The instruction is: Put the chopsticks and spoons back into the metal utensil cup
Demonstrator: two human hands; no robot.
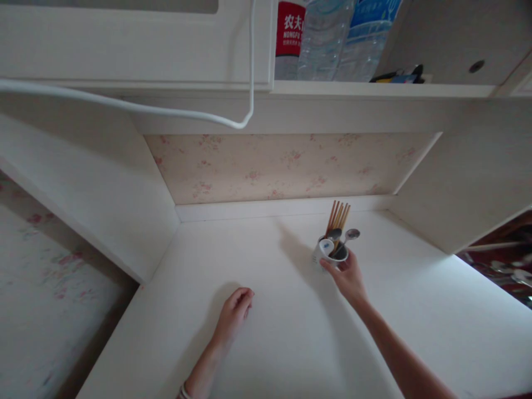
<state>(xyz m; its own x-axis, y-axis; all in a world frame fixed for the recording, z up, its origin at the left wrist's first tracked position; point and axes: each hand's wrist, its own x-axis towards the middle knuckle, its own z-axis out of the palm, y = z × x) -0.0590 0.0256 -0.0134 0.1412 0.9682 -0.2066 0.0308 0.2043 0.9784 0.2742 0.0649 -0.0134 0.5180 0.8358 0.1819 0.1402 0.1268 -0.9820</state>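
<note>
Toward the back right of the white tabletop is a white utensil holder [318,255]. Several wooden chopsticks [338,216] stand in it, along with metal spoons [352,234] and a white spoon [326,246] with a small dark mark. My right hand [348,275] grips the holder's near right side, thumb at the front and fingers around the side. Left of it, low over the tabletop, my left hand [236,308] is curled closed with nothing visible in it.
A white cable [183,114] hangs across the upper left. Overhead, a cabinet shelf [374,90] bears plastic water bottles [326,39]. Side panels [469,183] flank the white tabletop [266,343], and floral wallpaper [266,166] covers the back.
</note>
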